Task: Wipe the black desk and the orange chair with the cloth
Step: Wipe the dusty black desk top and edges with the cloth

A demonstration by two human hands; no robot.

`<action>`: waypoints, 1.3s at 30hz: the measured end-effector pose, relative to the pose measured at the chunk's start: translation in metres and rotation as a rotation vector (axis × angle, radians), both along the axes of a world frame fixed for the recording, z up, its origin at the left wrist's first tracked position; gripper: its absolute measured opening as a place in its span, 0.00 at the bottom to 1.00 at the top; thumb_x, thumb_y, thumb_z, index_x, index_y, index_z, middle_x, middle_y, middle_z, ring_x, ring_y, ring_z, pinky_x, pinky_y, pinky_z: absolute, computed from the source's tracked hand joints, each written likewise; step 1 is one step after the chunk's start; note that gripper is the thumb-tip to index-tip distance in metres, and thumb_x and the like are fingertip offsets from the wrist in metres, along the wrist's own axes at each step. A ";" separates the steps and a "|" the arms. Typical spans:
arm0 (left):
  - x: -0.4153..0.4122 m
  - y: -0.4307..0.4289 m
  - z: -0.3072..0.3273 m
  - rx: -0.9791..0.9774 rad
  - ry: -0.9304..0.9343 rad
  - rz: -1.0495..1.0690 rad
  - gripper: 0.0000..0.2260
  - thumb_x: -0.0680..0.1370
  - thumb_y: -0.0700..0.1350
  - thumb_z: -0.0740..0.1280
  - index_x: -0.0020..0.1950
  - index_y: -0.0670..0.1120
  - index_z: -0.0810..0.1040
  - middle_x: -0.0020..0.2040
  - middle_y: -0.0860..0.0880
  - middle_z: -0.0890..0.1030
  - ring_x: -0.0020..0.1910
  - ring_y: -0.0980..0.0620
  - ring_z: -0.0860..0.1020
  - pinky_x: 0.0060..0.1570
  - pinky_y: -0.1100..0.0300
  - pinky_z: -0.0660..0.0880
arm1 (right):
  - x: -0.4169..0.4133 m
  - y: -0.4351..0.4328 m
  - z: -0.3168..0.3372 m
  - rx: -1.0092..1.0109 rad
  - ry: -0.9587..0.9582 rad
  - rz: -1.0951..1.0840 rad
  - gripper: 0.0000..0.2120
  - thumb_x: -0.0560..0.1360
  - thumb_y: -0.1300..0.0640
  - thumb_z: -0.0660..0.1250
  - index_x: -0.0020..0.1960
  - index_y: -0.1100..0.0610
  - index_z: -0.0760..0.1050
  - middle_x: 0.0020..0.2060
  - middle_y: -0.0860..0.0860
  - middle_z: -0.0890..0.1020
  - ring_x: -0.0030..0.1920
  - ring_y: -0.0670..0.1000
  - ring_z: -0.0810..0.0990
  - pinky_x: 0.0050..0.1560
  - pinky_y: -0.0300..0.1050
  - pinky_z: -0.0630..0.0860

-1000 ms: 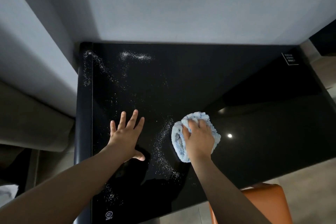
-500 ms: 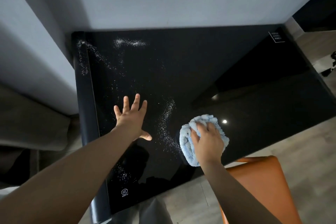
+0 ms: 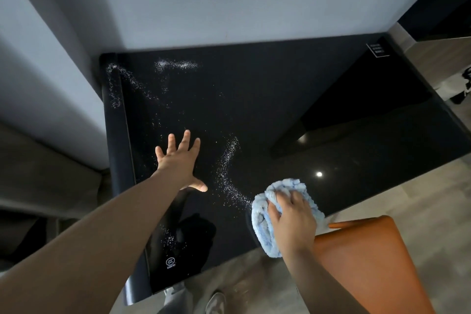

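Note:
The glossy black desk (image 3: 267, 99) fills the middle of the view, with white powder scattered across its left half and in a curved trail near its front. My right hand (image 3: 293, 219) grips a bunched light-blue cloth (image 3: 262, 224) at the desk's near edge, right where the trail ends. My left hand (image 3: 179, 160) rests flat on the desk with its fingers spread, to the left of the trail. The orange chair (image 3: 369, 262) stands at the lower right, its top edge just beside the cloth.
A pale wall runs behind the desk, and a grey panel flanks its left side. Grey floor shows below the near edge, with my shoe (image 3: 216, 301) on it. A white label (image 3: 378, 50) sits at the desk's far right corner.
My right hand has dragged the cloth toward me, from mid-desk to the near edge beside the chair. My left hand has stayed flat in place. The view has pulled back.

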State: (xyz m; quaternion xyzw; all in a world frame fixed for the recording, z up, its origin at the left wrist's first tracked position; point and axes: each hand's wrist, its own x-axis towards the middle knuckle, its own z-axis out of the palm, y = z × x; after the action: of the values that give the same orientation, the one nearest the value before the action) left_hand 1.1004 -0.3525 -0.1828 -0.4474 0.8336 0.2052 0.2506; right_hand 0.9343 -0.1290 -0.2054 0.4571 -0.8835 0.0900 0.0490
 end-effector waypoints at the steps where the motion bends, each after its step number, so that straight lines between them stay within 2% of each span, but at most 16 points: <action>1: 0.000 0.002 0.001 -0.007 -0.001 0.011 0.59 0.63 0.66 0.74 0.78 0.51 0.37 0.77 0.47 0.33 0.76 0.37 0.37 0.72 0.35 0.47 | 0.002 0.006 0.000 0.003 -0.016 -0.002 0.14 0.62 0.56 0.80 0.46 0.54 0.82 0.40 0.54 0.81 0.39 0.57 0.81 0.28 0.45 0.74; 3: 0.000 0.009 0.003 -0.033 -0.002 0.052 0.57 0.64 0.66 0.73 0.78 0.50 0.40 0.78 0.46 0.37 0.77 0.37 0.40 0.73 0.37 0.50 | 0.004 0.014 0.002 0.021 -0.031 0.005 0.14 0.61 0.56 0.80 0.45 0.53 0.82 0.40 0.54 0.81 0.38 0.57 0.81 0.28 0.46 0.75; 7: 0.010 0.039 0.005 -0.107 0.028 0.128 0.46 0.72 0.63 0.69 0.79 0.47 0.46 0.79 0.44 0.46 0.77 0.38 0.46 0.73 0.39 0.55 | 0.007 0.029 0.005 0.078 -0.070 0.013 0.13 0.60 0.54 0.81 0.43 0.53 0.82 0.39 0.54 0.80 0.38 0.57 0.81 0.28 0.45 0.74; 15: 0.042 0.114 0.021 -0.058 0.057 0.108 0.42 0.74 0.62 0.66 0.79 0.46 0.49 0.79 0.46 0.48 0.77 0.41 0.48 0.73 0.42 0.56 | 0.013 0.072 0.019 0.184 -0.154 0.045 0.10 0.61 0.52 0.79 0.39 0.50 0.80 0.37 0.51 0.79 0.37 0.54 0.80 0.27 0.46 0.74; 17: 0.048 0.131 0.028 -0.041 0.057 0.123 0.41 0.75 0.62 0.66 0.79 0.46 0.49 0.79 0.46 0.48 0.77 0.41 0.48 0.73 0.43 0.56 | 0.015 0.083 0.027 0.211 -0.150 0.048 0.06 0.69 0.50 0.73 0.45 0.49 0.81 0.42 0.50 0.79 0.43 0.54 0.80 0.35 0.47 0.75; 20: 0.056 0.152 0.041 -0.041 0.062 0.141 0.40 0.75 0.61 0.66 0.79 0.46 0.50 0.79 0.46 0.50 0.77 0.42 0.50 0.73 0.44 0.58 | 0.014 0.093 0.040 0.278 -0.207 0.071 0.12 0.78 0.47 0.60 0.57 0.47 0.77 0.54 0.49 0.77 0.55 0.51 0.76 0.48 0.45 0.73; 26: 0.066 0.173 0.069 -0.065 0.080 0.161 0.38 0.76 0.61 0.65 0.78 0.46 0.54 0.78 0.46 0.53 0.76 0.44 0.53 0.72 0.45 0.61 | 0.011 0.099 0.073 0.238 -0.232 0.092 0.15 0.79 0.46 0.56 0.63 0.44 0.73 0.60 0.46 0.74 0.60 0.48 0.73 0.55 0.43 0.71; 30: 0.072 0.167 0.088 -0.088 0.120 0.177 0.35 0.76 0.60 0.65 0.77 0.46 0.56 0.77 0.47 0.57 0.75 0.44 0.56 0.71 0.47 0.62 | 0.013 0.086 0.086 0.146 -0.227 0.110 0.14 0.78 0.46 0.58 0.61 0.45 0.75 0.57 0.47 0.76 0.57 0.49 0.74 0.51 0.43 0.72; 32: 0.076 0.159 0.093 -0.117 0.146 0.180 0.35 0.76 0.60 0.65 0.76 0.46 0.58 0.75 0.47 0.60 0.74 0.45 0.59 0.70 0.47 0.64 | 0.017 0.073 0.092 0.096 -0.217 0.122 0.13 0.78 0.46 0.60 0.59 0.46 0.77 0.55 0.48 0.77 0.54 0.50 0.76 0.46 0.43 0.71; 36: 0.089 0.139 0.099 -0.099 0.171 0.213 0.35 0.76 0.60 0.65 0.77 0.46 0.56 0.77 0.47 0.58 0.76 0.46 0.57 0.72 0.50 0.61 | 0.030 0.040 0.097 0.023 -0.174 0.149 0.10 0.75 0.47 0.66 0.53 0.49 0.80 0.47 0.49 0.79 0.47 0.52 0.79 0.37 0.42 0.68; 39: 0.100 0.119 0.099 -0.066 0.199 0.225 0.29 0.77 0.58 0.66 0.74 0.47 0.64 0.72 0.47 0.67 0.70 0.48 0.67 0.67 0.54 0.67 | 0.040 0.011 0.099 -0.021 -0.154 0.151 0.07 0.72 0.49 0.70 0.47 0.50 0.81 0.40 0.49 0.79 0.40 0.51 0.79 0.31 0.42 0.68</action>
State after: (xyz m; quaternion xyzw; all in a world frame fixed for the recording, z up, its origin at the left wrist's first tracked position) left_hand 1.2008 -0.2334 -0.0836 -0.5233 0.8053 0.2479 0.1272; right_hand 0.9747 -0.1185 -0.1067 0.5137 -0.8466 0.1376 -0.0209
